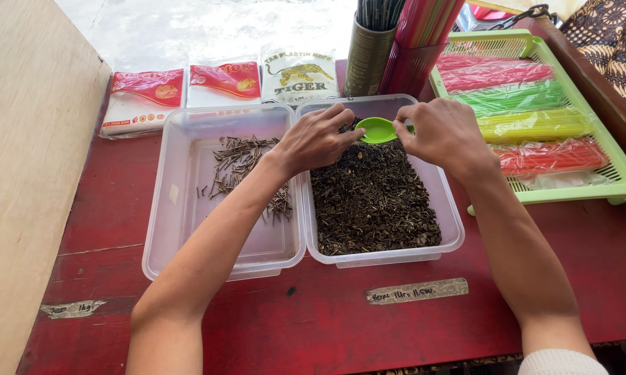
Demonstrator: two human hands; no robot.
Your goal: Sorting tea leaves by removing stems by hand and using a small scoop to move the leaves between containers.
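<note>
My right hand (443, 133) holds a small green spoon (377, 129) over the far end of the right clear plastic tub (453, 223), which is filled with dark loose dried leaves and twigs (372, 198). My left hand (318, 139) reaches across with its fingertips pinched at the spoon's bowl; whether they hold anything is too small to tell. The left clear tub (161, 208) holds a scatter of thin brown stems (240, 163) at its far side.
Both tubs sit on a red wooden table (327, 312). A green tray (604, 149) with bundles of coloured straws lies at the right. Packets of plastic bags (146, 97) and two cups of straws (389, 59) stand behind. A plywood board (28, 173) is at the left.
</note>
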